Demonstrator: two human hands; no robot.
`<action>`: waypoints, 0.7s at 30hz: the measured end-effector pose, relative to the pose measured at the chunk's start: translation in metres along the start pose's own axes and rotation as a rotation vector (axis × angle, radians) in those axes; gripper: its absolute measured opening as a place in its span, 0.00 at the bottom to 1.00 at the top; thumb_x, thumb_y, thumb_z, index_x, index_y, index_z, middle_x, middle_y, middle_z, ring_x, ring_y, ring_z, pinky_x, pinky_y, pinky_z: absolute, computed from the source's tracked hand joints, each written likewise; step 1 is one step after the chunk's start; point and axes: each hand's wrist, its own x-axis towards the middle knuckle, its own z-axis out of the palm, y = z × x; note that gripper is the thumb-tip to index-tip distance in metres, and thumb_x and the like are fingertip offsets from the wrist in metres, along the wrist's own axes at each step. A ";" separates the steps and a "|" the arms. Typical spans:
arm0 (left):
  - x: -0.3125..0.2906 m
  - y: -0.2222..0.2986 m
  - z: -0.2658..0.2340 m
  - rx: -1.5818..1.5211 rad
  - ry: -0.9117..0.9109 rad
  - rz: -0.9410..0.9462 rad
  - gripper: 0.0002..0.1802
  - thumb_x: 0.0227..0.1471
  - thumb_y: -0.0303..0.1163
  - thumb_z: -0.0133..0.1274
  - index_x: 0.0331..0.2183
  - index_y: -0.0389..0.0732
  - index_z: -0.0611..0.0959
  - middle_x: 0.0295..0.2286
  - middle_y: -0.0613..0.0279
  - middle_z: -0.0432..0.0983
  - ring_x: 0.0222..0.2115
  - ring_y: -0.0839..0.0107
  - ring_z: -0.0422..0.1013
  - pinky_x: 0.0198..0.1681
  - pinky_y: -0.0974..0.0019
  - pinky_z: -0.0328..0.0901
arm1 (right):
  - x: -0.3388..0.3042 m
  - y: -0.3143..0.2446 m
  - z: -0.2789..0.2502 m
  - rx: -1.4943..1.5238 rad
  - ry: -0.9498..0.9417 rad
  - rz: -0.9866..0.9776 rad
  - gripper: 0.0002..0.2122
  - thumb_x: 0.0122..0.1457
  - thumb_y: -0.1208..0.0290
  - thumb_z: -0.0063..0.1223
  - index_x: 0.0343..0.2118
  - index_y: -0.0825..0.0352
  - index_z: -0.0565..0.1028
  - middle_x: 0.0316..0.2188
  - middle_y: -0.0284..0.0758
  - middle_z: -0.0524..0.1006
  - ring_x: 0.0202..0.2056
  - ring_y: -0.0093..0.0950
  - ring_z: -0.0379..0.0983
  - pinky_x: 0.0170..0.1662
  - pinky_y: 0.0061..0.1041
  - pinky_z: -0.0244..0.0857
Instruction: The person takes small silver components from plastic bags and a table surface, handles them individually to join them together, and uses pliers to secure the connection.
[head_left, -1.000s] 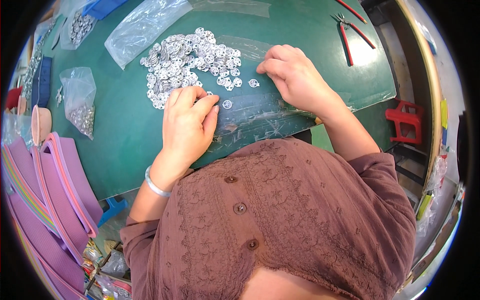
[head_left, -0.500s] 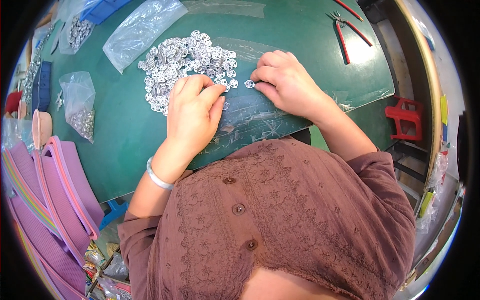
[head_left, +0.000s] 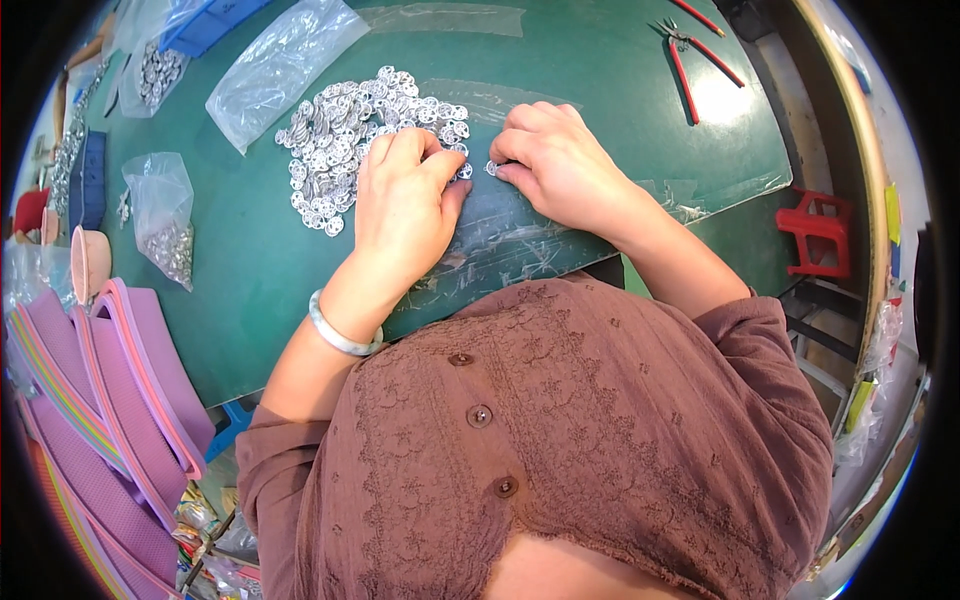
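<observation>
A heap of small round silver metal charms (head_left: 335,135) with cut-out patterns lies on the green table. My left hand (head_left: 405,200) is at the heap's right edge, its thumb and fingers curled together. A loose charm (head_left: 465,172) shows right by its fingertips; whether the fingers grip one is hidden. Just to the right, my right hand (head_left: 560,165) pinches a single silver charm (head_left: 491,168) between thumb and forefinger, close above the tabletop. The two hands are a short gap apart.
Red-handled pliers (head_left: 690,75) lie at the far right. A crumpled clear plastic bag (head_left: 285,70) is behind the heap. To the left are a bag of small metal pieces (head_left: 165,230), a pink cup (head_left: 90,262) and blue bins (head_left: 88,180). A red stool (head_left: 815,235) stands right of the table.
My left hand has shifted right along the heap's edge, toward my right hand. My right hand, with its charm, has moved slightly left.
</observation>
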 end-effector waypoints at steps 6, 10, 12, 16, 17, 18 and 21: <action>0.000 0.002 0.003 -0.011 0.053 0.005 0.09 0.32 0.27 0.58 0.24 0.39 0.79 0.27 0.61 0.68 0.31 0.62 0.64 0.36 0.63 0.59 | -0.001 0.002 -0.001 0.018 0.008 -0.008 0.04 0.44 0.72 0.53 0.25 0.64 0.73 0.26 0.34 0.68 0.34 0.32 0.64 0.39 0.30 0.55; 0.003 0.005 0.002 0.015 0.035 0.006 0.07 0.32 0.26 0.58 0.22 0.38 0.78 0.26 0.61 0.68 0.30 0.62 0.64 0.35 0.63 0.59 | 0.000 0.002 0.000 -0.004 0.014 -0.024 0.04 0.44 0.72 0.53 0.24 0.64 0.73 0.26 0.34 0.69 0.34 0.33 0.64 0.39 0.30 0.55; 0.003 0.006 0.003 0.023 0.032 0.032 0.08 0.32 0.25 0.58 0.22 0.37 0.78 0.25 0.61 0.68 0.29 0.62 0.64 0.34 0.63 0.59 | 0.002 0.001 0.000 0.014 -0.016 -0.006 0.03 0.44 0.73 0.52 0.24 0.64 0.73 0.26 0.34 0.69 0.34 0.33 0.65 0.39 0.30 0.55; 0.001 0.002 0.006 0.053 0.072 0.074 0.05 0.33 0.26 0.56 0.19 0.38 0.77 0.25 0.62 0.68 0.31 0.62 0.64 0.35 0.62 0.59 | 0.004 0.000 0.000 0.045 -0.096 0.023 0.03 0.44 0.74 0.51 0.24 0.64 0.72 0.27 0.34 0.69 0.35 0.33 0.65 0.39 0.31 0.55; 0.001 0.000 0.007 0.032 0.106 0.095 0.05 0.33 0.26 0.55 0.20 0.38 0.77 0.25 0.62 0.69 0.31 0.62 0.64 0.35 0.62 0.59 | 0.004 -0.001 0.000 0.044 -0.095 0.024 0.03 0.44 0.74 0.51 0.24 0.64 0.72 0.27 0.34 0.69 0.35 0.33 0.65 0.39 0.31 0.55; 0.000 -0.001 0.005 0.032 0.106 0.096 0.05 0.33 0.26 0.55 0.20 0.38 0.77 0.25 0.62 0.69 0.31 0.62 0.64 0.35 0.62 0.59 | 0.004 -0.001 0.001 0.043 -0.093 0.028 0.03 0.45 0.74 0.51 0.24 0.64 0.72 0.27 0.35 0.69 0.35 0.34 0.65 0.39 0.31 0.55; -0.003 -0.001 -0.001 -0.039 0.139 0.047 0.03 0.36 0.23 0.54 0.21 0.38 0.77 0.24 0.61 0.69 0.27 0.65 0.66 0.31 0.64 0.61 | 0.002 -0.001 0.002 0.038 -0.052 0.028 0.03 0.45 0.74 0.50 0.24 0.64 0.72 0.27 0.35 0.70 0.36 0.34 0.65 0.39 0.31 0.55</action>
